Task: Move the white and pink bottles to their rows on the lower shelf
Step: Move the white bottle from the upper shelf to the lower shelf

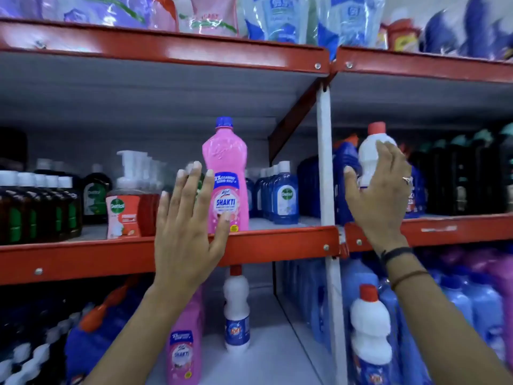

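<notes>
A pink bottle [226, 173] with a blue cap stands upright at the front of the middle shelf. My left hand [188, 220] is spread open just in front and left of it, thumb near its base, not gripping. A white bottle [370, 147] with a red cap stands on the middle shelf right of the white post. My right hand [379, 195] is open against its front, fingers apart. On the lower shelf stand a pink bottle [183, 354], a white bottle [236, 312] beside it, and another white bottle [370, 332] in the right bay.
Red shelf rails [277, 243] cross in front of both hands. A white upright post [326, 168] splits the two bays. Brown and blue Dettol bottles and a pump soap [122, 212] fill the middle shelf. Blue bottles [458, 307] crowd the lower right; refill pouches sit above.
</notes>
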A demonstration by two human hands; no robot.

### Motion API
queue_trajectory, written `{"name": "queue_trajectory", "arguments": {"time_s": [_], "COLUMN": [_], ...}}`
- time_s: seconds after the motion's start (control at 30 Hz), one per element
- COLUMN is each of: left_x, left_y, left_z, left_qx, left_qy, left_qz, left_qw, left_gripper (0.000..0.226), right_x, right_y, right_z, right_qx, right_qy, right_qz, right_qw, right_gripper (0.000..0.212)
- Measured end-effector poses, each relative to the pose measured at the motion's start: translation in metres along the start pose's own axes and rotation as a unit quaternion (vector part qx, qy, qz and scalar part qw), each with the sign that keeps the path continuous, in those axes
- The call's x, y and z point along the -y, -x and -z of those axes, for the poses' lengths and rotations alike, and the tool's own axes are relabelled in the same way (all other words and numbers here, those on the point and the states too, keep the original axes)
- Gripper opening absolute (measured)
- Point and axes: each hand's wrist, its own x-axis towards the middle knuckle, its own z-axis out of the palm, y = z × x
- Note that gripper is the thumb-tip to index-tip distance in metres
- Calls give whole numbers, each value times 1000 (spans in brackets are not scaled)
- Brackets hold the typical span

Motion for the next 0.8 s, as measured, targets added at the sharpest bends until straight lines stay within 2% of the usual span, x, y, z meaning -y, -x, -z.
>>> {"name": "queue_trajectory", "arguments": {"time_s": [0.13, 0.3, 0.53, 0.67, 0.8], "left_x": [5, 9, 7, 10, 15], "left_y": [8, 12, 11, 14, 23], "left_z": [-15, -26, -27, -26, -22], "left_qx": [1, 13, 16, 21, 28], "left_qy": [-43, -120, -140, -136, -138], "left_qz": [17, 23, 23, 21, 18], "left_qw": [999, 992, 990, 990, 990], "left_gripper": [65, 61, 59, 58, 55], "right_x": [-30, -45, -46, -37, -19], "right_y": [-11, -12, -39, -40, -22], "right_z": [-2, -15, -6, 14, 35], "right_qx": [55, 90, 115, 74, -17], "right_qy": [40, 0, -11, -55, -141], "right_qz": [-104, -141, -259, -271, -276], "right_qw": [992, 986, 959, 958, 951], "right_gripper": [78, 85, 67, 66, 67]}}
